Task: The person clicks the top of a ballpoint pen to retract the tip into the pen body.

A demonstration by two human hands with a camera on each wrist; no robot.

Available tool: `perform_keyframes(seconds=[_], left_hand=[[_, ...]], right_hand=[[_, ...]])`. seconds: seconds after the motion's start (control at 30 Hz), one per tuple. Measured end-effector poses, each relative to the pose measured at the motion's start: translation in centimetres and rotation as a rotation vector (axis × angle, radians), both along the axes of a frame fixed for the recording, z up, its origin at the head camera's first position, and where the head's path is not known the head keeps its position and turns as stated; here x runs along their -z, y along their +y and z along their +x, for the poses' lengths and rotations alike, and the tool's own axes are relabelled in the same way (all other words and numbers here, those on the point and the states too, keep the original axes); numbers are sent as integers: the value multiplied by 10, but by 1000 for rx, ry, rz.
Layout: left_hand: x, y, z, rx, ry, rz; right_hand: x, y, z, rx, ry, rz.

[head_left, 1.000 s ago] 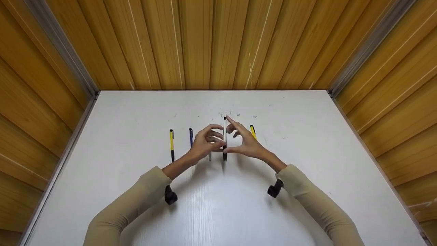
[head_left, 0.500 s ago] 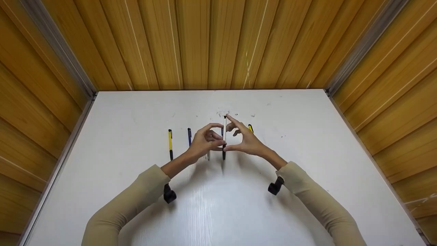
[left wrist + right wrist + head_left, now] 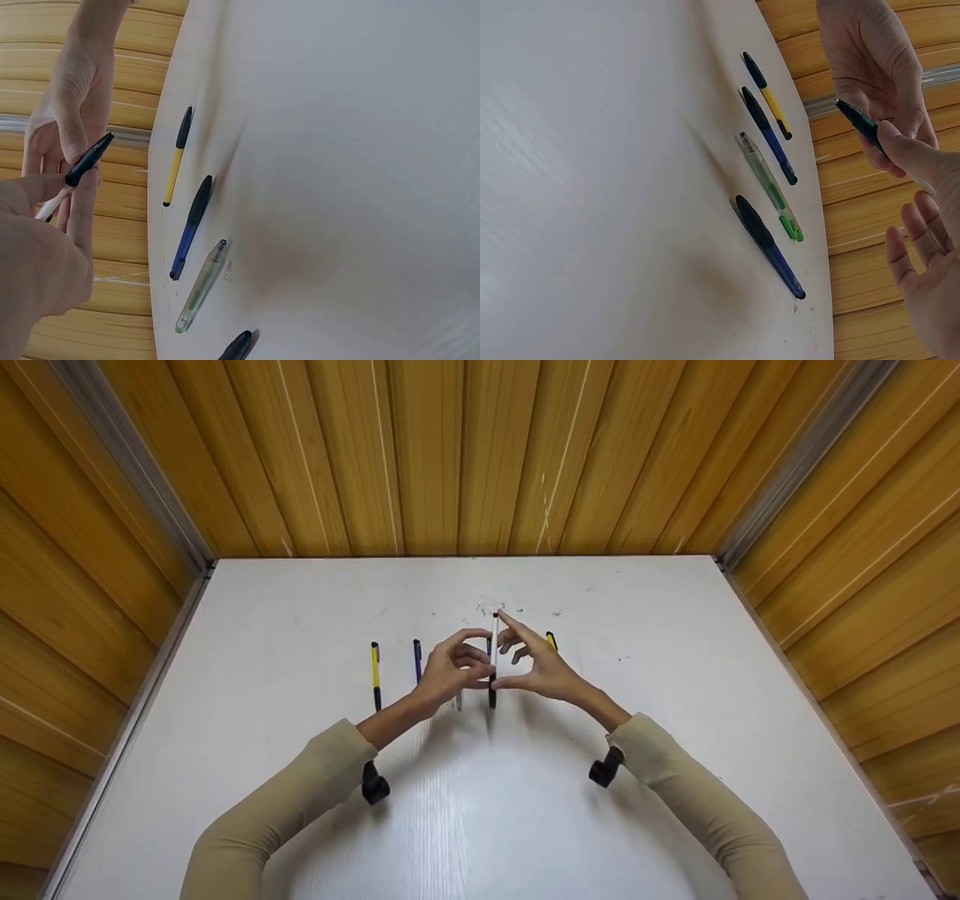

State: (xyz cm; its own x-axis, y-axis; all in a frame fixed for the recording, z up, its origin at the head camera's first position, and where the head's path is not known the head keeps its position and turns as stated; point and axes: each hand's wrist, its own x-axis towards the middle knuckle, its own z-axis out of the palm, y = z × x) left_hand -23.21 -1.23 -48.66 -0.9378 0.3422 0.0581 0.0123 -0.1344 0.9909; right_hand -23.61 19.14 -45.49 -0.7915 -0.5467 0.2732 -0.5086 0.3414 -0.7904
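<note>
A white pen (image 3: pixel 494 649) with a black grip stands out above the table, lengthwise between both hands. My left hand (image 3: pixel 448 669) pinches its barrel between thumb and fingers. On the other side, my right hand (image 3: pixel 547 669) holds it with the index fingertip at the black top end and the thumb at the grip. The right wrist view shows the black grip (image 3: pixel 859 121) and its tip pointing away from the right thumb. Below lie a clear pen with green parts (image 3: pixel 771 184), partly hidden in the head view, and a blue pen (image 3: pixel 769 246).
On the white table (image 3: pixel 480 825), a yellow pen (image 3: pixel 376 675) and another blue pen (image 3: pixel 417 660) lie to the left. A second yellow pen (image 3: pixel 552 640) is partly behind the right hand. Small dark marks spot the far tabletop. Wood-patterned walls (image 3: pixel 465 457) enclose it.
Both hands keep nearly the same hold on the white pen. The head view has shifted very slightly, and the pens on the table lie as before.
</note>
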Motion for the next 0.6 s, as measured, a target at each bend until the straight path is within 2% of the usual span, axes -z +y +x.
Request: perform_keyframes(seconds=[0.2,0.43,0.6], left_hand=[[0,-1,1,-18,13,-14],[2,0,0,-33,60,-90],[4,2,3,-44,55,-67]], right_hand=[[-4,-2,3,-2,6,12],[-3,0,4,-10,-9,3],[-3,1,5,-12,-12,0]])
